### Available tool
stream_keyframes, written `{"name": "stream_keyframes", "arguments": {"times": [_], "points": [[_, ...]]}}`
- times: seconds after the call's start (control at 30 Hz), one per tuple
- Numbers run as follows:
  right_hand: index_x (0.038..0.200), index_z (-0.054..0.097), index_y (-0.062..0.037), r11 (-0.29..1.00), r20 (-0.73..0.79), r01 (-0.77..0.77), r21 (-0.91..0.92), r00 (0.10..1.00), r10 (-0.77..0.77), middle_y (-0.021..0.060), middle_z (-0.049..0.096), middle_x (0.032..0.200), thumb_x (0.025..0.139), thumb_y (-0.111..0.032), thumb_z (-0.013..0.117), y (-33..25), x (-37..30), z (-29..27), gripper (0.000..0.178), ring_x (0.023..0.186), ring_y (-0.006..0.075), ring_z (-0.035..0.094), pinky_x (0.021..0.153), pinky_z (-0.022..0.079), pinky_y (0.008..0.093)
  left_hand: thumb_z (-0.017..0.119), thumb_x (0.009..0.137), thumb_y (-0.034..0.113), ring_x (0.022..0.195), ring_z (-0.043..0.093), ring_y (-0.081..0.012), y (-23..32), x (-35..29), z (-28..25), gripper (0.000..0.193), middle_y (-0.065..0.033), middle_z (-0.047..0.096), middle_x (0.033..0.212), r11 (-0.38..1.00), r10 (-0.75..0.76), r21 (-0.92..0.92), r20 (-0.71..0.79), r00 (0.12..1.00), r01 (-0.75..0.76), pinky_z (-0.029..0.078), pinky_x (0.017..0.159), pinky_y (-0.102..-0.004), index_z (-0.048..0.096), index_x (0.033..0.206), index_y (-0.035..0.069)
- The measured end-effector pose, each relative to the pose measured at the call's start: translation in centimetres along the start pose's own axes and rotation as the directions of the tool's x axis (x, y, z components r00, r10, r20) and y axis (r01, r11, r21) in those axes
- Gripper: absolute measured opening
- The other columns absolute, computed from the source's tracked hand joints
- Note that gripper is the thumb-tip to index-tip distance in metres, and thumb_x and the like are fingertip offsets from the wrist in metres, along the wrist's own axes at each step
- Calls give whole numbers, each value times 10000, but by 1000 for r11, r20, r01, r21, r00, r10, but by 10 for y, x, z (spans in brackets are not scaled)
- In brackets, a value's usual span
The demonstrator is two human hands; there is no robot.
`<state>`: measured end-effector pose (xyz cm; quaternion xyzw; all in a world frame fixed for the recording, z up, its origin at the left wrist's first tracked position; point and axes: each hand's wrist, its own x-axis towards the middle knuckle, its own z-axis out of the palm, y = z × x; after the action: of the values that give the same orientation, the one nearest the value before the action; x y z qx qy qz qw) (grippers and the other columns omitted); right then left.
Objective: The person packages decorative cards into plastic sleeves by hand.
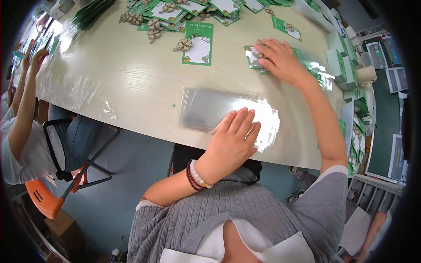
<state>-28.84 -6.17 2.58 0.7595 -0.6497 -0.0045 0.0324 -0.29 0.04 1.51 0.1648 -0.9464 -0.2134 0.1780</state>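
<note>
My left hand point(232, 147) lies with fingers stretched out on a stack of clear plastic sleeves point(206, 108) near the table's front edge. Beaded bracelets circle that wrist. Further right, my right hand point(283, 61) rests palm down, fingers apart, over green-and-white cards in clear sleeves point(253, 57); a metal piece shows beside the thumb. Part of these cards is hidden under the hand. Between and beyond the hands, a single green card point(197, 48) lies flat, with a metal clover charm point(183, 44) on its left side.
A heap of green cards with clover charms point(175, 15) covers the far table. Another card point(286, 28) lies at the far right. Loose clear sleeves point(74, 90) spread at left, near a seated person's arms point(27, 92). White-and-green boxes point(340, 65) line the right edge.
</note>
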Motion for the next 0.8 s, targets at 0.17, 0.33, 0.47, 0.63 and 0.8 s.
{"name": "stream_keyframes", "arguments": {"times": [0.17, 0.33, 0.47, 0.63, 0.8], "points": [[1090, 612, -86, 926, -16, 6, 376, 1000, 0, 105, 593, 1143, 883, -272, 561, -19, 73, -24, 283, 1042, 279, 559, 896, 437, 394, 647, 816, 249, 1279, 409, -310, -1, 0, 3, 429, -157, 471, 1336, 985, 16, 171, -10, 1000, -14, 336, 1069, -424, 554, 1181, 42], [1126, 542, -51, 869, 229, -72, 490, 972, -49, 98, 586, 1103, 795, -370, 701, -53, 163, -17, 486, 959, 216, 580, 808, 470, 342, 638, 819, 204, 1258, 440, -287, -4, 1, 5, 376, -127, 510, 1305, 983, 33, 183, -35, 999, -27, 353, 1055, -413, 568, 1152, 43], [1176, 493, -59, 963, 350, -121, 240, 936, 30, 101, 584, 1085, 704, -449, 775, -63, 190, -13, 674, 949, 238, 580, 797, 466, 356, 637, 819, 197, 1245, 458, -283, -5, -1, 9, 363, -126, 521, 1297, 998, 15, 57, -90, 996, -10, 355, 1054, -414, 576, 1142, 42], [1216, 483, -52, 982, 435, -103, 156, 900, 25, 80, 598, 987, 760, -410, 745, -58, 196, -14, 636, 870, 178, 588, 710, 475, 328, 642, 819, 199, 1248, 457, -288, -5, -1, 5, 356, -132, 516, 1306, 1000, -1, 15, -98, 995, 2, 351, 1058, -422, 585, 1133, 40], [794, 522, -60, 948, 475, 21, 317, 862, -177, 8, 509, 669, 941, -282, 547, -45, 166, -57, 267, 640, 103, 511, 580, 413, 290, 661, 811, 216, 1178, 507, -282, 0, 5, 9, 354, -115, 566, 1231, 997, -53, -74, -199, 978, 39, 391, 1001, -419, 601, 1126, 66]]}}
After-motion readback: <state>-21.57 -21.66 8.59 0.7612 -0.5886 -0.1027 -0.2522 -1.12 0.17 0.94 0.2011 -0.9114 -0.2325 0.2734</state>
